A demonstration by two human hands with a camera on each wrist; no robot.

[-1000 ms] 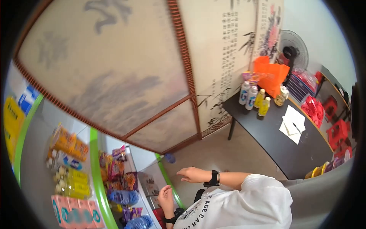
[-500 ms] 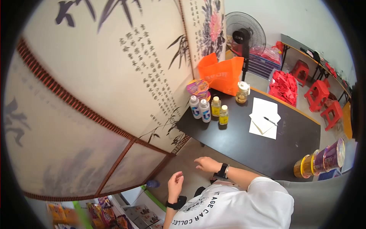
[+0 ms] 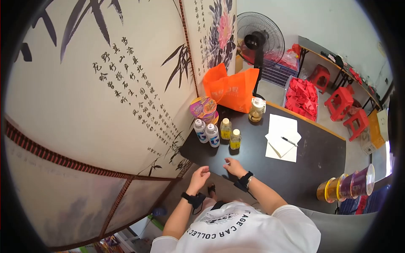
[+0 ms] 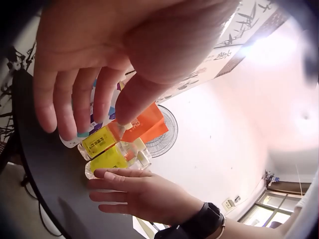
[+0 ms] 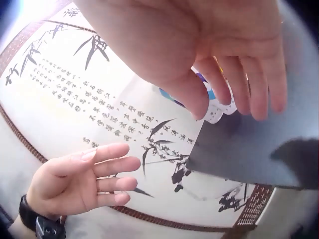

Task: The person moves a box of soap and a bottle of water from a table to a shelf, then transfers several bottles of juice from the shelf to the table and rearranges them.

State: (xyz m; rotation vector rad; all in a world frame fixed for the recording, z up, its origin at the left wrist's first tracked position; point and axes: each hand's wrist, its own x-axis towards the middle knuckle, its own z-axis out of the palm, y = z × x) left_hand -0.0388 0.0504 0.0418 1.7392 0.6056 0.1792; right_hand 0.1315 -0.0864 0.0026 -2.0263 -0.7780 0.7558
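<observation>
In the head view the left hand (image 3: 198,178) is raised beside the dark table's near left corner, and the right hand (image 3: 235,167) hovers at its front edge. Both are empty, fingers relaxed. Just beyond them stand two white bottles (image 3: 213,135) and two yellow-labelled bottles (image 3: 235,140). The left wrist view shows the left hand (image 4: 134,45) with fingers spread and the right hand (image 4: 144,194) near the yellow-labelled bottles (image 4: 99,143). In the right wrist view the right hand (image 5: 199,45) and left hand (image 5: 75,184) are apart, palms bare.
On the table (image 3: 253,168) are an orange bag (image 3: 236,92), purple cup packages (image 3: 202,109), a lidded jar (image 3: 256,110), papers with a pen (image 3: 280,147) and stacked tubs (image 3: 348,185). A painted screen (image 3: 84,105) stands left; a fan (image 3: 259,40) and red stools (image 3: 338,103) are behind.
The view has swung from the snack shelves to the table, which is now nearer. Both hands have come up to its front edge, still empty.
</observation>
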